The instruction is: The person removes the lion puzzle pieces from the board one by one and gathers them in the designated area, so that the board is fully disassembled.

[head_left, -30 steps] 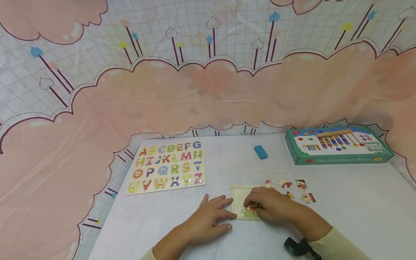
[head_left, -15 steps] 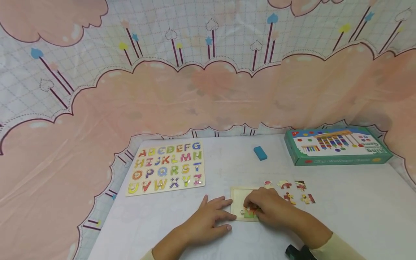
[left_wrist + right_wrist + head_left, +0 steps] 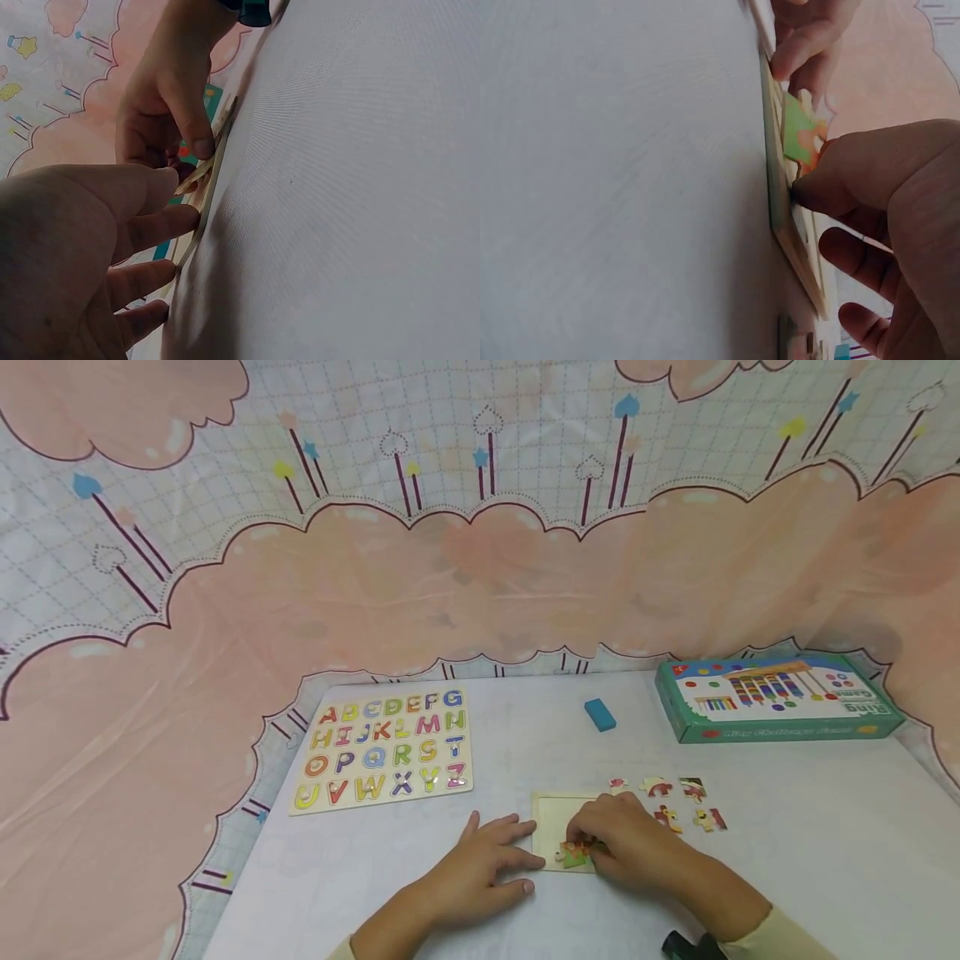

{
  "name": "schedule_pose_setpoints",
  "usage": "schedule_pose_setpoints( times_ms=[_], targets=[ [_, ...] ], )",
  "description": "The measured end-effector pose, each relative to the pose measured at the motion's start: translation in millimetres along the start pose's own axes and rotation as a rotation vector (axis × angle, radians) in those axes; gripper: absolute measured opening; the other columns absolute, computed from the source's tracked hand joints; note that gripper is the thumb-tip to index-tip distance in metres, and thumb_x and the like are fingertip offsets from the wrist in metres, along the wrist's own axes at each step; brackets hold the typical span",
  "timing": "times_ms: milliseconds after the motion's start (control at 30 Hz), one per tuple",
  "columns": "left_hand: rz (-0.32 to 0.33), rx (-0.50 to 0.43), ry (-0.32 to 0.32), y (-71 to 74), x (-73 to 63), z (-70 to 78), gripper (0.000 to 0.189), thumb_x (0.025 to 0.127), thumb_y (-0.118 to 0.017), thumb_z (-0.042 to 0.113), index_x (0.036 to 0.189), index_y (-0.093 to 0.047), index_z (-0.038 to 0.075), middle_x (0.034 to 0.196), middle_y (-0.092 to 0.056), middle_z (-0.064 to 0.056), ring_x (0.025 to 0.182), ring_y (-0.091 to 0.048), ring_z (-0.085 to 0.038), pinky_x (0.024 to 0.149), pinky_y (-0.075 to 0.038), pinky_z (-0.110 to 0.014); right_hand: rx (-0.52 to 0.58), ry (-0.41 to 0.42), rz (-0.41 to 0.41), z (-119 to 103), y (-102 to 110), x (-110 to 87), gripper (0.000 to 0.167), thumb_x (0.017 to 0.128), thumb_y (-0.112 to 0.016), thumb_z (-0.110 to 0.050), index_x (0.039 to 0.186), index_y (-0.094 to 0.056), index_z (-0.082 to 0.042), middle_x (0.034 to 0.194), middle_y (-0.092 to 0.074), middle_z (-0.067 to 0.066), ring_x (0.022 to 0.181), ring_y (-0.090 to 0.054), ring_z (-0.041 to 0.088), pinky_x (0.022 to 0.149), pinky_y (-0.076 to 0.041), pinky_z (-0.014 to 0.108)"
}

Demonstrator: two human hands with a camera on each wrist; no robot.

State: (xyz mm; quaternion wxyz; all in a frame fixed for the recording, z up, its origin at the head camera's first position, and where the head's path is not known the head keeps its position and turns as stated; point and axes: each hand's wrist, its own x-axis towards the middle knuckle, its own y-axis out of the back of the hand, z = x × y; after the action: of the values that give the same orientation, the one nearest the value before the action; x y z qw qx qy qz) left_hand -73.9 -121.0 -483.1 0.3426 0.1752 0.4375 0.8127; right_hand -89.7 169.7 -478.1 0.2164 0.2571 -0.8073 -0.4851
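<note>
My right hand (image 3: 618,839) pinches a green and orange jigsaw piece (image 3: 574,855) over the lower part of a shallow wooden puzzle tray (image 3: 551,814). In the right wrist view the jigsaw piece (image 3: 801,131) stands tilted up from the tray's bottom, between thumb and fingers. My left hand (image 3: 491,866) lies spread at the tray's left side, its fingertips touching the rim. From the left wrist its fingers look straight along the edge. The right hand covers the tray's right part.
Several loose jigsaw pieces (image 3: 693,788) lie right of the tray. An alphabet board (image 3: 390,743) is at the left. Farther back are a blue block (image 3: 600,715) and a green game box (image 3: 780,702). A dark device (image 3: 690,946) sits by the right wrist.
The jigsaw piece has turned and tilted in my right fingers, which have shifted slightly to the right. My left hand has kept its place at the rim.
</note>
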Motion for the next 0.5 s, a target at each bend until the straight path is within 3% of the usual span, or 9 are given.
schedule_pose_setpoints(
  times_ms=[500],
  targets=[
    [0.005,-0.012,0.009,2.1,0.0,2.2,0.031,0.103,-0.07,0.035,0.132,-0.077,0.031,0.163,-0.05,0.002,0.156,-0.038,-0.026,0.122,-0.011,-0.076,0.044,0.084,0.086,4.7,-1.7,-4.0,0.025,0.094,-0.083,-0.016,0.098,-0.069,-0.035,0.093,-0.06,-0.03,0.092,-0.058,-0.002,0.087,-0.045,0.041]
  ],
)
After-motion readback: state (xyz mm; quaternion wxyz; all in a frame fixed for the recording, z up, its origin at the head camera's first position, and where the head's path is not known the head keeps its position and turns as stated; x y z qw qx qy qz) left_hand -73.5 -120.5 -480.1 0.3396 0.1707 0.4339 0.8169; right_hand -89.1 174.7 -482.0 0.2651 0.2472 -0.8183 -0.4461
